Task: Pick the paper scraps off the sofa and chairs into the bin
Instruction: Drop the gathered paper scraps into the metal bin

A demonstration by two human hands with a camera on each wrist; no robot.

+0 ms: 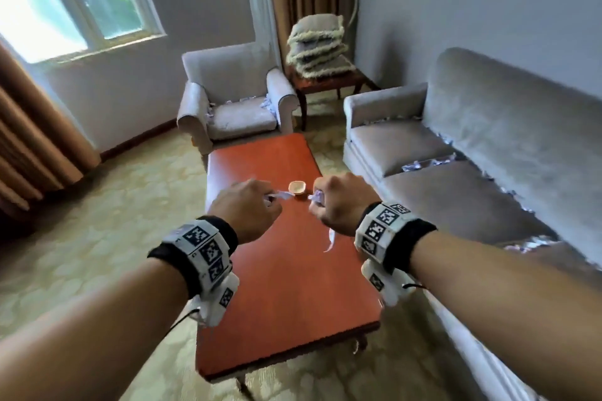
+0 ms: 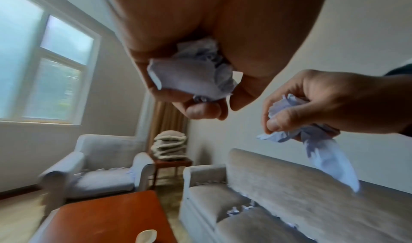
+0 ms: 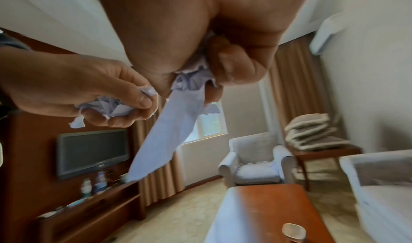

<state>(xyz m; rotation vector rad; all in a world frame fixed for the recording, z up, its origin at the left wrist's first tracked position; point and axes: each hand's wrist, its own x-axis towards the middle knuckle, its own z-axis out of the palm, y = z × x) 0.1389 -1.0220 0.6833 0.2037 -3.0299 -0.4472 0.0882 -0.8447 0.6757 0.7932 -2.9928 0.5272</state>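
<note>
Both hands are raised over the red-brown coffee table. My left hand grips a crumpled wad of pale paper scraps. My right hand grips another bunch of scraps, with a long strip hanging down from it. More scraps lie along the sofa's seat cracks and back edge, and around the cushion of the armchair, such as those by its right arm. No bin is in view.
A small pale dish sits on the coffee table. A stack of cushions rests on a side table in the corner. A TV and a low cabinet with bottles stand at the left wall. Carpet surrounds the table.
</note>
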